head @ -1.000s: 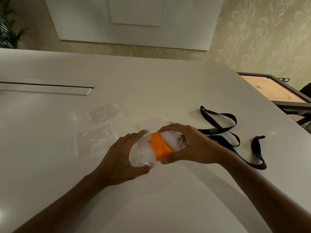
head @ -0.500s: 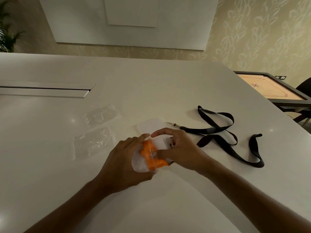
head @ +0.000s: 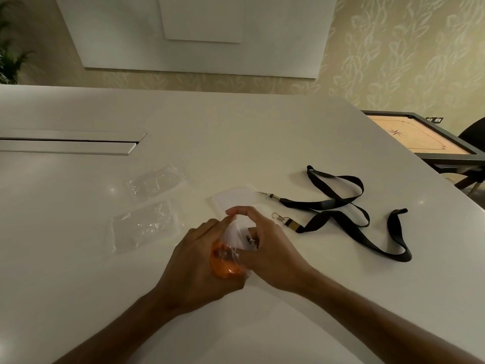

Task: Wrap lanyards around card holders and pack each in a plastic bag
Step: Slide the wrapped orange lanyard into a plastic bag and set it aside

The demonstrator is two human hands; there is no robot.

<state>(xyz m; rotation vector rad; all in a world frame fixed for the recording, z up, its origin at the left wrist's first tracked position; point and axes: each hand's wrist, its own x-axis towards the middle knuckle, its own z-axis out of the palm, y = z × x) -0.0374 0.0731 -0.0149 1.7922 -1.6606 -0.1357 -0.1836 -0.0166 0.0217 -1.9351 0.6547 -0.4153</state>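
Over the last second the orange-wrapped card holder (head: pixel 225 266) had gone from lying crosswise between my hands, mostly bare, to sitting down inside the clear plastic bag (head: pixel 237 240) — the orange lanyard turns now showed through the film at the bag's lower end. I judged that meant this holder was nearly packed, with only the bag's mouth left to settle or close.

My left hand (head: pixel 195 269) was curled round the bag's lower end, gripping the bundle from the left. My right hand (head: pixel 270 248) pinched the bag's upper part, thumb and forefinger closed on the film above a small metal clip (head: pixel 252 241). So the bundle sat between both hands, just above the table (head: pixel 236 143).

Beyond my right hand lay a bare card holder (head: pixel 236 199), and to its right two black lanyards (head: pixel 338 206) in a loose tangle. Two more empty bags (head: pixel 147 216) lay to the left — work I reckoned was yet to come.
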